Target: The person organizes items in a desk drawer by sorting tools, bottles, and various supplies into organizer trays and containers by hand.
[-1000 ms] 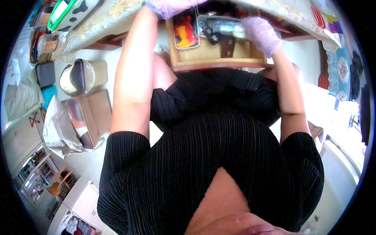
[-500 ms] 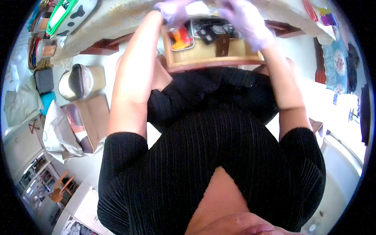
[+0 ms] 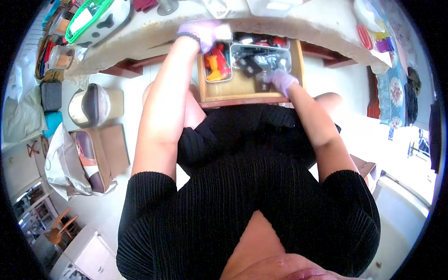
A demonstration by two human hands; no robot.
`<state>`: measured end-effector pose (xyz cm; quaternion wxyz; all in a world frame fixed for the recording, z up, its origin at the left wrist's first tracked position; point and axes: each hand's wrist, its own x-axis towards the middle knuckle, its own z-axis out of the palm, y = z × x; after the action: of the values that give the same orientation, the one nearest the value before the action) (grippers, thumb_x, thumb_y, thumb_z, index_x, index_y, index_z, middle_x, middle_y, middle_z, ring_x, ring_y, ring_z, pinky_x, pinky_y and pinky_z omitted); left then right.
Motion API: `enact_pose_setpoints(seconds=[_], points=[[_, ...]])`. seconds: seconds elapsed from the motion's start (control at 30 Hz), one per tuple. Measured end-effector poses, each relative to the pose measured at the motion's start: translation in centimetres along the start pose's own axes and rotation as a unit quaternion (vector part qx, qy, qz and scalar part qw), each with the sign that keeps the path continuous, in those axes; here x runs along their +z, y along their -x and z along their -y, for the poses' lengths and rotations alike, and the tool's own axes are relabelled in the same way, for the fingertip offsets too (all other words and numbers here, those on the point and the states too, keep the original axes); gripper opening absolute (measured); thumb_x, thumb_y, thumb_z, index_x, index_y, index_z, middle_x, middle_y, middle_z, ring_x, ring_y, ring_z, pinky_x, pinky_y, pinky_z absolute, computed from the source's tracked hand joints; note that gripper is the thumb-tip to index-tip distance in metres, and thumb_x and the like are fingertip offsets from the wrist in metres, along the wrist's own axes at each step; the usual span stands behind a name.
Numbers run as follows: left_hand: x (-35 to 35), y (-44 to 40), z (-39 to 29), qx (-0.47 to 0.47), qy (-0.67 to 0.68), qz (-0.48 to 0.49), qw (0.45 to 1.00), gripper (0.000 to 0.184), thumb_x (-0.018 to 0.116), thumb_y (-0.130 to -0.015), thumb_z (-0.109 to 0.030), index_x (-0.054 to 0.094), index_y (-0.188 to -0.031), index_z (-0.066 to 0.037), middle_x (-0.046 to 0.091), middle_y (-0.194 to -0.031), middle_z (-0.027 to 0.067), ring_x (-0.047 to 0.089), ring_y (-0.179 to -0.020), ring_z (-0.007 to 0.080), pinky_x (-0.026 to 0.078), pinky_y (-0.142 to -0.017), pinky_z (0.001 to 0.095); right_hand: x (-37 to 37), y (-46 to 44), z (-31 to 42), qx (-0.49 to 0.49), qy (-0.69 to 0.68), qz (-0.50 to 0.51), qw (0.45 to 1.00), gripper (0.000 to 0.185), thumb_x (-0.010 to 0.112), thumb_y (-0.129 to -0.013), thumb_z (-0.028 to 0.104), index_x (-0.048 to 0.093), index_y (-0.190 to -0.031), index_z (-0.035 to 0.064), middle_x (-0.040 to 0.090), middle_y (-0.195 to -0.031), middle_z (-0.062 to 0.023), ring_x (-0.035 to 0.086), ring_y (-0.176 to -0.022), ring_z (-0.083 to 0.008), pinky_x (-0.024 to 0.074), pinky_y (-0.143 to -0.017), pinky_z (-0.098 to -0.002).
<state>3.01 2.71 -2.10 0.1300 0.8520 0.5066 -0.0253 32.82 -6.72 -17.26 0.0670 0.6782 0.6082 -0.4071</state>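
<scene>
My left hand (image 3: 201, 33), in a thin purple glove with a dark beaded bracelet at the wrist, is closed on a small white item (image 3: 223, 32) above the drawer's left side. Its kind is unclear. Lower and to the right, my right hand (image 3: 283, 82), also gloved, reaches into the open wooden drawer (image 3: 243, 88). Blurred fingertips meet a dark rectangular item (image 3: 262, 85) on the drawer floor; whether they grip it is unclear. Beside it are a black item (image 3: 250, 67) and a clear bin (image 3: 286, 63) of small dark things. A white-rimmed bin (image 3: 219, 80) holds red and yellow items.
A cloth-covered table (image 3: 161, 28) spans above the drawer. On it stand a green-rimmed spotted container (image 3: 105, 23) and a translucent box (image 3: 273, 7). To the left on the floor are a lidded bin (image 3: 95, 105), a cardboard box (image 3: 113, 149) and a white bag (image 3: 65, 161).
My right hand has come down from the table edge into the drawer. My left hand stays near the drawer's upper left with the white item. The view has shifted, showing more of the tabletop.
</scene>
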Motion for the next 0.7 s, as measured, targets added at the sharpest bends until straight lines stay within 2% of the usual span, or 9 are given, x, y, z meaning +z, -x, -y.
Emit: enact_pose_setpoints(seconds=[0.07, 0.13, 0.27, 0.47, 0.53, 0.6, 0.63, 0.67, 0.7], points=[[-0.3, 0.1, -0.2, -0.015, -0.010, 0.032, 0.999, 0.032, 0.060, -0.081, -0.013, 0.064, -0.112, -0.009, 0.067, -0.111, 0.0179, 0.062, -0.107, 0.0344, 0.050, -0.090, 0.0409, -0.3, 1.2, -0.6, -0.239, 0.284, -0.031, 0.928, 0.026, 0.058, -0.088, 0.017, 0.064, -0.108, 0.0006, 0.068, -0.092, -0.0213, 0.067, -0.090, -0.0374, 0.0535, -0.079, -0.0411], [0.1, -0.3, 0.1, -0.020, -0.010, 0.038, 0.999, 0.033, 0.061, -0.079, -0.010, 0.064, -0.112, -0.008, 0.067, -0.111, 0.0170, 0.063, -0.105, 0.0343, 0.051, -0.088, 0.0409, -2.1, 7.0, 4.4, -0.123, 0.199, -0.201, 0.951, 0.022, 0.057, -0.087, 0.015, 0.062, -0.105, 0.0032, 0.068, -0.088, -0.0208, 0.067, -0.084, -0.0358, 0.0545, -0.073, -0.0416], [0.1, -0.1, 0.1, -0.033, 0.029, 0.067, 0.997, 0.036, 0.062, -0.078, -0.011, 0.064, -0.114, -0.009, 0.067, -0.110, 0.0189, 0.064, -0.103, 0.0338, 0.052, -0.086, 0.0408, -7.8, 8.6, 9.4, -0.260, 0.318, -0.325, 0.852, 0.008, 0.056, -0.083, 0.012, 0.061, -0.084, 0.0064, 0.067, -0.077, -0.0162, 0.068, -0.078, -0.0310, 0.0551, -0.066, -0.0409], [-1.4, 0.5, -0.7, -0.031, -0.003, 0.094, 0.995, 0.054, 0.047, -0.081, -0.002, 0.050, -0.135, -0.007, 0.062, -0.119, 0.0249, 0.063, -0.107, 0.0337, 0.049, -0.095, 0.0411, -7.4, -4.0, 10.5, -0.224, 0.448, -0.232, 0.834, 0.021, 0.053, -0.086, 0.012, 0.068, -0.097, 0.0021, 0.071, -0.089, -0.0174, 0.071, -0.083, -0.0293, 0.0560, -0.073, -0.0408], [0.0, 0.2, 0.5, -0.004, -0.010, 0.038, 0.999, 0.055, 0.046, -0.081, -0.003, 0.050, -0.136, -0.008, 0.064, -0.115, 0.0245, 0.066, -0.099, 0.0337, 0.052, -0.089, 0.0418, -6.8, -5.2, 10.1, -0.240, 0.415, -0.232, 0.846, 0.025, 0.050, -0.089, 0.015, 0.066, -0.101, 0.0008, 0.071, -0.093, -0.0182, 0.070, -0.085, -0.0299, 0.0557, -0.075, -0.0415], [-2.2, 0.7, -0.5, 0.010, -0.050, 0.115, 0.992, 0.059, 0.046, -0.081, -0.001, 0.048, -0.138, -0.011, 0.068, -0.105, 0.0207, 0.069, -0.083, 0.0310, 0.056, -0.073, 0.0422, -8.9, 1.3, 12.6, -0.283, 0.413, -0.213, 0.839, 0.022, 0.052, -0.087, 0.013, 0.066, -0.102, 0.0031, 0.069, -0.092, -0.0165, 0.069, -0.087, -0.0307, 0.0557, -0.077, -0.0418], [-3.5, 1.5, -1.3, -0.008, 0.016, 0.125, 0.992, 0.057, 0.047, -0.081, -0.001, 0.049, -0.137, -0.011, 0.068, -0.101, 0.0203, 0.069, -0.083, 0.0298, 0.056, -0.072, 0.0421, -8.7, 1.6, 10.8, -0.322, 0.415, -0.254, 0.812, 0.019, 0.054, -0.085, 0.011, 0.068, -0.096, 0.0062, 0.069, -0.090, -0.0143, 0.069, -0.085, -0.0309, 0.0553, -0.075, -0.0431], [-2.2, 0.9, -0.6, -0.015, 0.060, 0.074, 0.995, 0.032, 0.065, -0.071, -0.009, 0.068, -0.103, -0.007, 0.068, -0.103, 0.0207, 0.067, -0.095, 0.0323, 0.052, -0.084, 0.0389, -8.6, 1.7, 8.9, -0.353, 0.363, -0.298, 0.809, 0.015, 0.055, -0.083, 0.012, 0.068, -0.090, 0.0082, 0.069, -0.089, -0.0120, 0.068, -0.084, -0.0299, 0.0550, -0.073, -0.0432], [-2.4, 0.6, -0.5, 0.008, 0.022, 0.102, 0.995, 0.027, 0.067, -0.068, -0.006, 0.070, -0.094, -0.005, 0.070, -0.093, 0.0201, 0.069, -0.084, 0.0337, 0.054, -0.077, 0.0396, -9.0, 3.3, 8.7, -0.302, 0.321, -0.289, 0.850, 0.013, 0.057, -0.083, 0.016, 0.068, -0.087, 0.0087, 0.068, -0.088, -0.0121, 0.068, -0.083, -0.0292, 0.0544, -0.073, -0.0422]])
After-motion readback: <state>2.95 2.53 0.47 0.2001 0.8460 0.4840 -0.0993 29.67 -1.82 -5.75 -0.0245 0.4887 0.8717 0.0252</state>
